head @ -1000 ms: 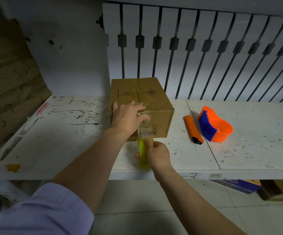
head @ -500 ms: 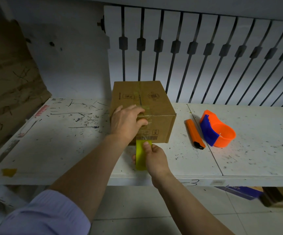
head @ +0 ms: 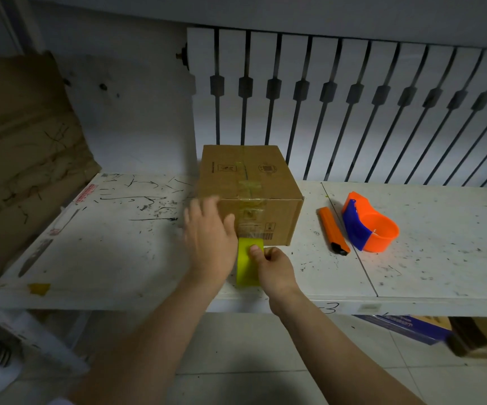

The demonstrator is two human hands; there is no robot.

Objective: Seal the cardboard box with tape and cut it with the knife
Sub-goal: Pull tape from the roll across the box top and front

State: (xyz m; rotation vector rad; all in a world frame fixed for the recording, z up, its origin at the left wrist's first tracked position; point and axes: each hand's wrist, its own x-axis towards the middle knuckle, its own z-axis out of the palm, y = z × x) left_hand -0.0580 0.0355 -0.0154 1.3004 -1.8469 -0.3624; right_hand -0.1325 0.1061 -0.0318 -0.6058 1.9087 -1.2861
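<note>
A brown cardboard box (head: 254, 182) stands on the white table (head: 119, 258), with clear tape running over its top seam and down its front face. My right hand (head: 274, 267) grips a yellow tape roll (head: 246, 266) at the foot of the box's front face, the tape strip still joined to the box. My left hand (head: 207, 238) is blurred, fingers spread, in front of the box's front-left corner, thumb against the front face. An orange utility knife (head: 334, 230) lies to the right of the box.
An orange and blue tape dispenser (head: 368, 226) sits right of the knife. Flat cardboard (head: 23, 150) leans at the left. A white radiator (head: 353, 112) stands behind the table. Boxes (head: 406, 328) lie on the floor under the table's right side.
My left hand has slid off the box's top front edge, down and to the left. The tape roll stays low at the front face. The view has shifted lower.
</note>
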